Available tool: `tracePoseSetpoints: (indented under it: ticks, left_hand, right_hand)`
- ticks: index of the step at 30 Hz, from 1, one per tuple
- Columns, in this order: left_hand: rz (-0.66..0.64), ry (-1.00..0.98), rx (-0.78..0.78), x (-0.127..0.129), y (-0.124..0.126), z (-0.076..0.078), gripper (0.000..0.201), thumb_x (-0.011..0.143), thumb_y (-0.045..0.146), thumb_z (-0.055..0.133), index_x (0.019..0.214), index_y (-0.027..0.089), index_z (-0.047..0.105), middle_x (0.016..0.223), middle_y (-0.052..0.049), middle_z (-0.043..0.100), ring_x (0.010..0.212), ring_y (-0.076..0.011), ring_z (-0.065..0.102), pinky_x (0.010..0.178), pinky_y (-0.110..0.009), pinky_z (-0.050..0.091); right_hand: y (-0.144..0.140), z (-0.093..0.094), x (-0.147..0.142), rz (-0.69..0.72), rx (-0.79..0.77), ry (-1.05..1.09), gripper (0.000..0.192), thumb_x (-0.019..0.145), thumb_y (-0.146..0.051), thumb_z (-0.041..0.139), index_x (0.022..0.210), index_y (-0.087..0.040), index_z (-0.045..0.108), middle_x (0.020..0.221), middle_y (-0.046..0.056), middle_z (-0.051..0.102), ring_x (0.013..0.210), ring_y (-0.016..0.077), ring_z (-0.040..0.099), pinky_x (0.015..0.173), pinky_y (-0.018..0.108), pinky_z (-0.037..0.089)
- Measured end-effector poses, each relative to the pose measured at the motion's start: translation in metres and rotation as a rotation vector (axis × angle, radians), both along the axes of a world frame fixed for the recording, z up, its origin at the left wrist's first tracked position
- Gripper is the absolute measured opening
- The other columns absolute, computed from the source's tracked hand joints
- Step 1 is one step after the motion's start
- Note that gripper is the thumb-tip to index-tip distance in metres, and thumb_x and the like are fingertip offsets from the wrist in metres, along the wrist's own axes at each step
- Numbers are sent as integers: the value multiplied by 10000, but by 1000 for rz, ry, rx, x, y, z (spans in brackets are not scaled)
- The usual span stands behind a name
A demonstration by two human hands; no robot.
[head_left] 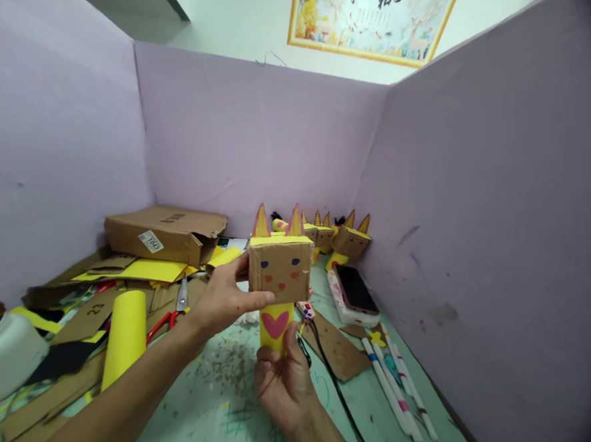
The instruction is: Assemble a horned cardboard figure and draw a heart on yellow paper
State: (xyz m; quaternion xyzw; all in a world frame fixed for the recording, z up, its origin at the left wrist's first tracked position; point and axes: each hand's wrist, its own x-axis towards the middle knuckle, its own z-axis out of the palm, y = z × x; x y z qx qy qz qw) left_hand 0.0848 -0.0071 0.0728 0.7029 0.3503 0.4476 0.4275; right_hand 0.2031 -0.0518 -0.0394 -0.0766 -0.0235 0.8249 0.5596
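At the centre of the green table [224, 403], inside the lilac partition [260, 139], a cardboard figure [279, 273] is held up facing the camera. The left hand [223, 303] grips the box-shaped head from its left side, thumb across the front lower edge and fingers closed behind. The right hand [283, 377] is closed around the foot of the yellow tube body [274, 326], just below the pink heart [274, 324]. The head bears two pointed ears, drawn eyes, cheeks and a mouth.

Behind it stand further finished figures [347, 241] in a row against the back wall. To the right lie a phone [356, 290] and several marker pens [395, 387]; a black cable [331, 376] runs beside the right wrist. To the left are a yellow paper roll [125, 337], red-handled scissors [175, 307], a flattened carton [164, 233] and cardboard scraps.

Handling note: the head appears to sit on the tube, so the joint is best kept square by supporting both parts at once, as here. Light pressure on the head avoids crushing its hollow walls, and a firm lower grip prevents the tube from twisting.
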Motion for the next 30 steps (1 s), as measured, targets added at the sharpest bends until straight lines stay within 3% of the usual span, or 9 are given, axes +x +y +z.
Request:
tracePoseSetpoints:
  ticks: [5,15,20,25,28,30]
  left_hand:
    - [-1,6,13,1,-1,0,526,590,259,732,1073,143,559,1043,-92,661,965,-263,593,803,-375,477]
    - [8,-19,23,2,0,-2,497,589,236,730,1048,135,567,1019,-75,661,933,-238,595,799,-330,467]
    - [0,-88,-25,3,2,-4,498,590,250,732,1046,143,565,1039,-80,655,962,-255,586,822,-348,459]
    - [-155,-228,-102,2,7,-9,726,610,319,720,1255,201,410,1212,-110,569,1118,-285,505,881,-387,432]
    - [-76,-203,-198,3,13,-16,916,584,340,737,1357,216,260,1297,-151,483,1163,-302,458,851,-397,443]
    - [-36,-155,-287,6,15,-23,975,542,330,762,1364,180,259,1304,-189,457,1158,-319,451,831,-410,445]
  right_hand:
    - [-1,1,-1,16,0,0,400,486,-366,830,771,-144,658,539,-79,669,373,13,537,430,117,504]
    - [0,0,1,-7,2,-10,411,508,-374,824,822,-169,657,601,-82,688,378,13,532,420,123,499]
    - [1,0,1,16,5,-19,356,532,-375,815,782,-171,665,497,-82,638,365,29,538,430,131,516]
    - [4,5,11,-35,73,41,345,575,-347,797,839,-173,658,653,-48,720,381,36,553,428,146,518]
    - [6,9,20,-37,143,84,263,629,-306,770,835,-190,657,687,-58,731,421,31,581,463,131,518]
    - [6,11,25,-16,175,98,228,663,-307,746,838,-192,656,628,-72,715,435,26,587,479,114,511]
